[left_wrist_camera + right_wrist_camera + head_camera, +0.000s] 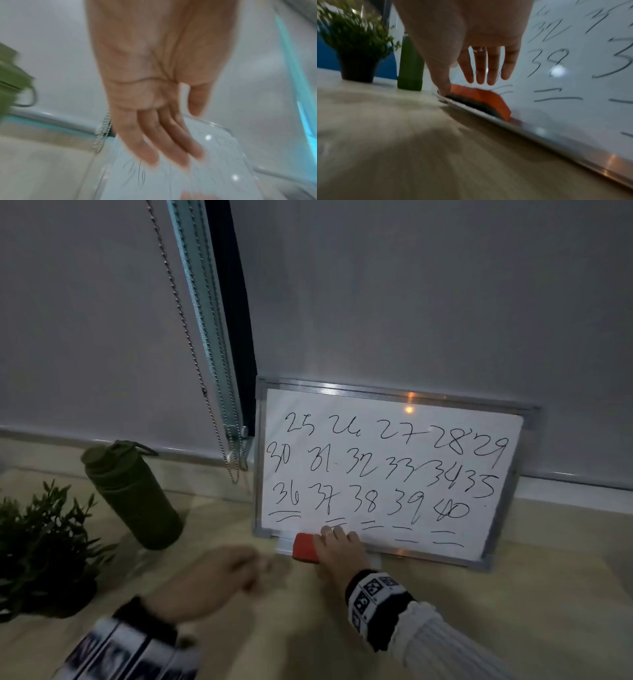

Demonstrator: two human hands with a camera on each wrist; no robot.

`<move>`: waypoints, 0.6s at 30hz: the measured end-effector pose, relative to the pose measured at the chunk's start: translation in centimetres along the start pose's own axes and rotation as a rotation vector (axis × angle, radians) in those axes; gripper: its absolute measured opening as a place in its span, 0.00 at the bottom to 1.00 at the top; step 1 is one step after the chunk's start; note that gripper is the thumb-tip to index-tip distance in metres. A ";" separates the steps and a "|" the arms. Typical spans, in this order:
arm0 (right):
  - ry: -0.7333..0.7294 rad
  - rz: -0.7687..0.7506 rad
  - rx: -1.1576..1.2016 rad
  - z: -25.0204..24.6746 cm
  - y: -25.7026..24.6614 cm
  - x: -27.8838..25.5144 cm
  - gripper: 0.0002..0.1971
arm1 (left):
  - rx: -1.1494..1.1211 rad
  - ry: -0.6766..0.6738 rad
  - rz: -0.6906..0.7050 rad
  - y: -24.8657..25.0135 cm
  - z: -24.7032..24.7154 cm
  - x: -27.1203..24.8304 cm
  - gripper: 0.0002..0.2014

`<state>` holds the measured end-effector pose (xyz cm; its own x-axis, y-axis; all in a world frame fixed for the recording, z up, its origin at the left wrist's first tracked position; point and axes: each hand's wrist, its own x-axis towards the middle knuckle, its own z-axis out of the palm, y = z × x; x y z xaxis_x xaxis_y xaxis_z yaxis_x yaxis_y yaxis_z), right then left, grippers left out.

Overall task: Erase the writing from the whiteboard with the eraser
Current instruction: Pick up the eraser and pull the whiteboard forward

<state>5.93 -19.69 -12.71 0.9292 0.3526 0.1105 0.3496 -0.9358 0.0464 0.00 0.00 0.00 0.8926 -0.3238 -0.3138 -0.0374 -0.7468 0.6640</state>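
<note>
The right hand (337, 549) is reached forward to the bottom edge of the whiteboard (387, 467), its wrist low over the table (513, 594). The fingers (493, 67) are held straight and slightly spread over the red eraser (305, 546); the thumb is set against the eraser's dark felt at the far-left end. Whether the eraser is actually pinched cannot be told. The eraser is seen lying on the board's tray, directly under the fingertips. Handwritten numbers (383, 463) are spread above and right of that grip. The left hand (212, 580) is held blurred to the left, fingers (164, 142) straight, nothing held. A green bottle (133, 498) and plant (44, 542) are seen further left.
</note>
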 end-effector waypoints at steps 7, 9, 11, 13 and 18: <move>-0.029 -0.005 -0.003 1.6 0.1 -0.1 0.21 | -0.457 0.692 0.054 2.6 -4.4 11.6 0.09; 0.006 -0.026 -0.031 1.5 0.4 -0.5 0.20 | -0.501 0.798 0.004 3.2 -5.0 13.4 0.11; 0.098 -0.028 -0.021 0.6 0.8 -0.8 0.10 | -0.510 0.867 -0.069 3.5 -5.2 14.6 0.15; 0.162 0.034 0.082 -0.5 1.2 -1.2 0.17 | -0.563 0.875 -0.116 3.6 -5.4 15.5 0.18; 0.340 0.306 0.605 -3.5 3.9 -2.2 0.24 | -0.647 0.784 -0.251 2.8 -5.6 17.3 0.25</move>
<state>4.88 -24.11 -9.31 0.9416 -0.0331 0.3350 0.1775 -0.7967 -0.5777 17.85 -4.46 0.26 0.8913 0.4375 -0.1189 0.2306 -0.2117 0.9497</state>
